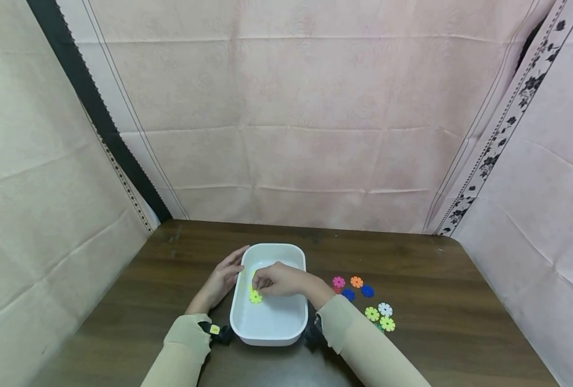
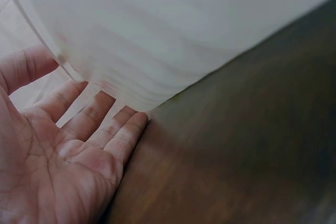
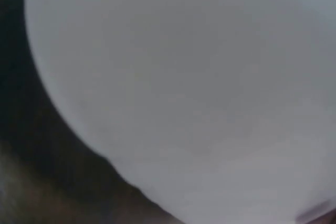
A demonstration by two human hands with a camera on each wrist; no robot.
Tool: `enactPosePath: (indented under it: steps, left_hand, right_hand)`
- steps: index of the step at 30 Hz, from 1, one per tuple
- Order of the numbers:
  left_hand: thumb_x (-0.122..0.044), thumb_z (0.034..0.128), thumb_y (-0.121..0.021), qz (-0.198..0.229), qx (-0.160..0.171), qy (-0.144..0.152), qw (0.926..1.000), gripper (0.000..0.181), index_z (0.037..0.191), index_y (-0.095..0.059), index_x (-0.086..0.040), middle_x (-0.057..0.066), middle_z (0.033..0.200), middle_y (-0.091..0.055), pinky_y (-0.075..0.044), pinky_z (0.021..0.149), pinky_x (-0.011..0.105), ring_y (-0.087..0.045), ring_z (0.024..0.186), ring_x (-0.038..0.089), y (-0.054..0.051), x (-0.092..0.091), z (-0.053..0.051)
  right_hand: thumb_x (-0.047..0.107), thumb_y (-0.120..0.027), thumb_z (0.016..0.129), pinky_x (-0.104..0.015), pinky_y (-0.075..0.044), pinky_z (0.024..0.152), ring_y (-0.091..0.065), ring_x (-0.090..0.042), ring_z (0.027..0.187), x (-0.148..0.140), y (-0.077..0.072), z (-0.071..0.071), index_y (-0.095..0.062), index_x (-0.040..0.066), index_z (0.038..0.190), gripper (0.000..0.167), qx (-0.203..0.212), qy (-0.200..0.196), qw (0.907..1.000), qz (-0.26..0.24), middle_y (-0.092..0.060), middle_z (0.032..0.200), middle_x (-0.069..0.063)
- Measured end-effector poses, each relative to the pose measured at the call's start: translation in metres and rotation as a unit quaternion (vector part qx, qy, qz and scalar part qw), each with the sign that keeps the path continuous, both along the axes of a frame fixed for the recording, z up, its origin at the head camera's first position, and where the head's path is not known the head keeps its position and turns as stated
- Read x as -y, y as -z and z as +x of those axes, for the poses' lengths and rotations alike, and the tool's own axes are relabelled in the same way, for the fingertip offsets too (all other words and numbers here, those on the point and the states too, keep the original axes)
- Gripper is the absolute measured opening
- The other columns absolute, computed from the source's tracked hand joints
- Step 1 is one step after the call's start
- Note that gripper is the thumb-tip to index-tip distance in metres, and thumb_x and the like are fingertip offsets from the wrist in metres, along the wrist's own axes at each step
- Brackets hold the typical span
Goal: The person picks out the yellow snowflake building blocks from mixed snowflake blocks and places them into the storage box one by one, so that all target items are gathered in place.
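A white rectangular tray sits on the table. At its left side, my left hand holds the wall; in the left wrist view the thumb lies at the rim and the fingers rest along the outside. My right hand reaches over the right rim into the tray, fingers bent down and fingertips together at a yellow-green flower-shaped disc. More yellow-green shows just above that disc, partly hidden by the hand. The right wrist view holds mostly the blurred tray.
Right of the tray lie loose flower discs: pink, orange, blue, white and yellow-green. The right forearm partly covers this group. Pale cloth hangs around the brown table.
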State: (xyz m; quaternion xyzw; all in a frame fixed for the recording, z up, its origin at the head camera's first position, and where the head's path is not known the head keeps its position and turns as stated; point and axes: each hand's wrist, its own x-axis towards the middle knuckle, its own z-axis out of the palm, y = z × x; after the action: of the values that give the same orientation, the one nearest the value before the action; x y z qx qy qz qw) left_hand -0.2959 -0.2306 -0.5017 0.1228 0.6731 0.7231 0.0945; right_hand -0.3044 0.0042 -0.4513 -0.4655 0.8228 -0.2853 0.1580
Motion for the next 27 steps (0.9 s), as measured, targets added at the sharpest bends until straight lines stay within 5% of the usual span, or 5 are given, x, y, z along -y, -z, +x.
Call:
enactPosePath:
  steps: [14, 27]
  left_hand:
    - [-0.015, 0.0998, -0.048, -0.001, -0.009, 0.002, 1.0000, 0.055, 0.154, -0.040, -0.020, 0.007, 0.158, -0.037, -0.029, 0.115, 0.052, -0.038, 0.142, 0.031, 0.0017, 0.0001, -0.0010]
    - [-0.011, 0.1004, -0.047, 0.013, -0.010, 0.005, 0.9999, 0.055, 0.155, -0.039, -0.018, 0.008, 0.159, -0.036, -0.041, 0.106, 0.031, -0.039, 0.141, 0.031, 0.0014, -0.0005, -0.0004]
  right_hand:
    - [0.011, -0.070, 0.095, -0.020, -0.052, 0.088, -0.063, 0.001, 0.096, -0.0001, 0.0000, -0.0020, -0.071, 0.011, 0.110, 0.016, 0.005, -0.016, 0.9997, -0.018, -0.073, 0.104, 0.006]
    - [0.018, -0.067, 0.098, -0.021, -0.052, 0.086, -0.062, 0.000, 0.092, -0.0017, -0.0023, 0.0021, -0.073, 0.012, 0.106, 0.012, -0.004, -0.007, 0.9993, -0.038, -0.071, 0.097, 0.012]
